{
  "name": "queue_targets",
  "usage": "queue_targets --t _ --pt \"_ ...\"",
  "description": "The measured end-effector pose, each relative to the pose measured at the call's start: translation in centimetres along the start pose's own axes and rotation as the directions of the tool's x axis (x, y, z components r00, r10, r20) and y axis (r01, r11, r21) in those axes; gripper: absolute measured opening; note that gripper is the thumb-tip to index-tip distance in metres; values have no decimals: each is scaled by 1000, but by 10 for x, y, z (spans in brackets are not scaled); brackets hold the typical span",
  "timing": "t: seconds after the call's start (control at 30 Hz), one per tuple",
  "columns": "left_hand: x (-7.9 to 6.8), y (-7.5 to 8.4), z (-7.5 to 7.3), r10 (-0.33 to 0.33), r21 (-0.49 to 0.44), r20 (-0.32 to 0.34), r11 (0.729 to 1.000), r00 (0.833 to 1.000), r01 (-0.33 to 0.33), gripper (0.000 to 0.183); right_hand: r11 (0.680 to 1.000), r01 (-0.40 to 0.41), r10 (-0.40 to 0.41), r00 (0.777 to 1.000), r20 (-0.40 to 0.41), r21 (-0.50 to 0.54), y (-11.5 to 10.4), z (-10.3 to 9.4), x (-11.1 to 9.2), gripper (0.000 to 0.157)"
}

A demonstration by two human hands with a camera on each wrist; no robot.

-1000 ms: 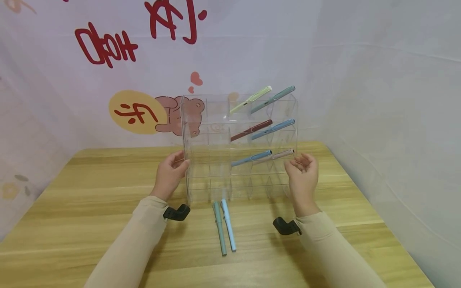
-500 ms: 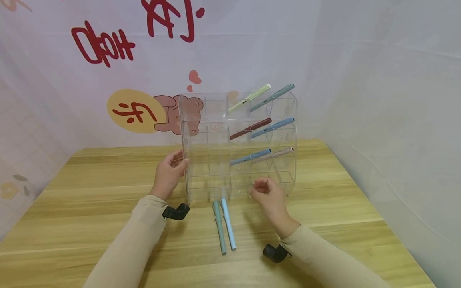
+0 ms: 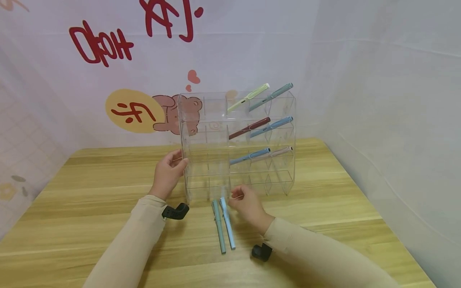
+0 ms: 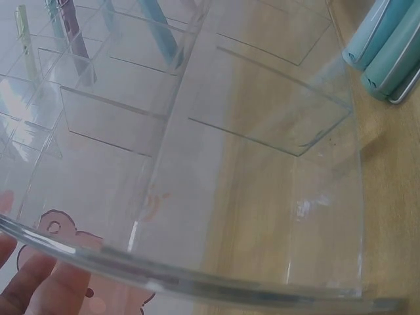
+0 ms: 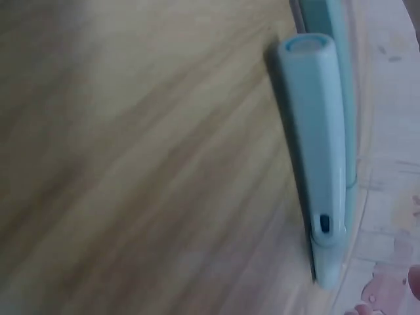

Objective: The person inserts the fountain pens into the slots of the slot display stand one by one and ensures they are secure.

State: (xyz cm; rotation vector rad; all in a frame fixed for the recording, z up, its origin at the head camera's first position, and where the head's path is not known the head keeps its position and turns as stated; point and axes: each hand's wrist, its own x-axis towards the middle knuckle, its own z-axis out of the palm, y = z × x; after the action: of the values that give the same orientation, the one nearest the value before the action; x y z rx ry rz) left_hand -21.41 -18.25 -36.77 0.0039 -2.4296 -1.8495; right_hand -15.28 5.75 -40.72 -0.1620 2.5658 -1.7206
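A clear acrylic pen rack (image 3: 217, 160) with tiers of compartments stands on the table. My left hand (image 3: 167, 175) pinches its left side panel, thumb in front and fingers (image 4: 56, 289) behind. Two capped pens lie side by side before the rack: a grey-green pen (image 3: 219, 230) and a light blue pen (image 3: 228, 230). My right hand (image 3: 248, 206) hovers by the light blue pen's upper end, fingers loosely bent and holding nothing. In the right wrist view, its fingertips (image 5: 415, 282) show apart from the pens.
Several pens lean in the rack's right half: yellow-green (image 3: 248, 98), dark green (image 3: 271, 97), maroon (image 3: 249, 128), blue (image 3: 271, 127), another blue (image 3: 250, 156) and pinkish (image 3: 281, 152). The wooden table (image 3: 335, 240) ends at a printed white backdrop (image 3: 252, 48).
My right hand has left the rack's right side and moved left and down to the light blue pen. The left hand stays on the rack, and the two loose pens lie as before.
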Motion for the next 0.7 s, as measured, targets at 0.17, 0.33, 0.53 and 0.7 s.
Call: queue_targets --t 0.17,0.33,0.53,0.7 --pt "0 -1 0 4 -4 5 1000 1000 -4 53 999 32 -31 998 47 -14 -1 6 -1 26" --pt "0 -1 0 6 -11 3 1000 1000 -6 53 988 140 -133 986 103 -60 9 11 1 21" --pt "0 -1 0 2 -15 7 1000 1000 -2 54 980 98 -79 990 116 -174 4 14 1 24" --pt "0 -1 0 -2 -15 9 1000 1000 2 56 953 79 -44 991 126 -292 -1 14 1 23"
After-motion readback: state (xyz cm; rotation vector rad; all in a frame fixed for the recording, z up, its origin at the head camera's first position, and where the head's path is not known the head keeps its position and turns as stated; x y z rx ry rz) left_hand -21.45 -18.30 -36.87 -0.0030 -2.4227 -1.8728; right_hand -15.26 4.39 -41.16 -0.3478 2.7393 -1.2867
